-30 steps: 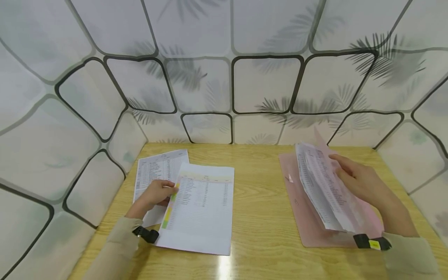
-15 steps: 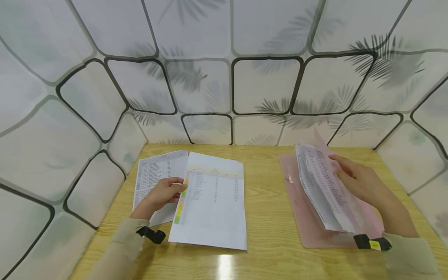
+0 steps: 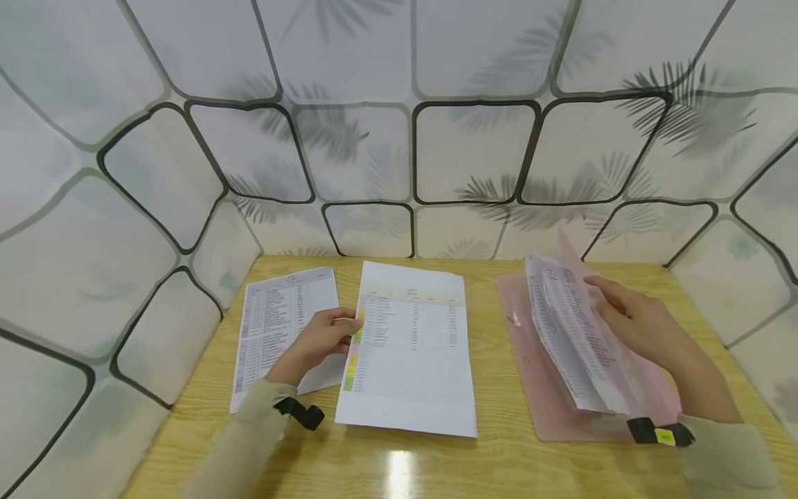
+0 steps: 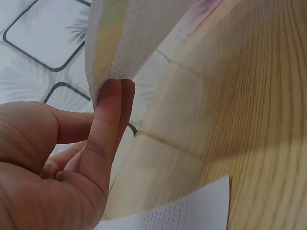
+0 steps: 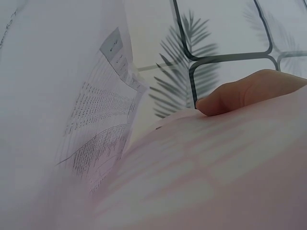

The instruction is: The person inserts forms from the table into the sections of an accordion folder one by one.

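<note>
My left hand (image 3: 321, 339) pinches the left edge of a printed sheet (image 3: 411, 360) with coloured bands down its side. In the left wrist view the thumb and fingertips meet at that edge, and the sheet (image 4: 139, 43) is raised off the wood. Another printed sheet (image 3: 274, 326) lies on the table behind the left hand. At the right, my right hand (image 3: 642, 326) holds up the translucent cover of a pink folder (image 3: 530, 388) by its edge. Inside the folder, several printed papers (image 3: 570, 339) stand tilted and partly lifted. In the right wrist view the thumb lies over the pink cover (image 5: 230, 153).
The wooden table (image 3: 499, 471) ends at a patterned wall covering (image 3: 476, 152) at the back and on both sides. A strip of bare wood lies between the banded sheet and the folder.
My left hand has carried the banded sheet to the right and slightly back, uncovering more of the sheet lying at left. The right hand and folder have hardly moved.
</note>
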A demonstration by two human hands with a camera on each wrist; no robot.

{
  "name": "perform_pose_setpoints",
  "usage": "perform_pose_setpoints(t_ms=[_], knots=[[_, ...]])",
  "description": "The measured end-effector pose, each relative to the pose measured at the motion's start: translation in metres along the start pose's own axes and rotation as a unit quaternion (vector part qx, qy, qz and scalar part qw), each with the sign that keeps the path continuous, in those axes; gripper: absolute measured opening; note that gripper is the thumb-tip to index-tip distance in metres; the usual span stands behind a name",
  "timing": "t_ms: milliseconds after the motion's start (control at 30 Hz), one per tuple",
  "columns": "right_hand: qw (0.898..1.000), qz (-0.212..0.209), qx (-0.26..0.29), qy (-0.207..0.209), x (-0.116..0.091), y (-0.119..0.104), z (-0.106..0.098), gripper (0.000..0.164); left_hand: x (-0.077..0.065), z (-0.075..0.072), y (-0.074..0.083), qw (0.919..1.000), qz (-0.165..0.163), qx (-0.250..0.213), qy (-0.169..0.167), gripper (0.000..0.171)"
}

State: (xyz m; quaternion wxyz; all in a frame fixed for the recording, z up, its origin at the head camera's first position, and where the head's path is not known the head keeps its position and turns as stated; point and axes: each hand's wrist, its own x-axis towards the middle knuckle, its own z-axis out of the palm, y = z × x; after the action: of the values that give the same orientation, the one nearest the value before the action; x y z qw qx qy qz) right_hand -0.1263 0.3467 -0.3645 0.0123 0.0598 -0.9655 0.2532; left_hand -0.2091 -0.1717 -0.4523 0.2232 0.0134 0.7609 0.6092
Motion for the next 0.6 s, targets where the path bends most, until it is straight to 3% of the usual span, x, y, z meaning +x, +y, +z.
perform_pose_setpoints(t_ms=[233, 600], knots=[[1.0, -0.008, -0.002, 0.007, 0.001, 0.0, 0.001, 0.052, 0.011, 0.02, 0.004, 0.9996, 0.015, -0.021, -0.009, 0.049], [0.999, -0.027, -0.004, 0.024, 0.003, -0.002, 0.003, 0.05, 0.024, 0.051, 0.01, 0.9991, 0.025, -0.033, -0.012, 0.037]])
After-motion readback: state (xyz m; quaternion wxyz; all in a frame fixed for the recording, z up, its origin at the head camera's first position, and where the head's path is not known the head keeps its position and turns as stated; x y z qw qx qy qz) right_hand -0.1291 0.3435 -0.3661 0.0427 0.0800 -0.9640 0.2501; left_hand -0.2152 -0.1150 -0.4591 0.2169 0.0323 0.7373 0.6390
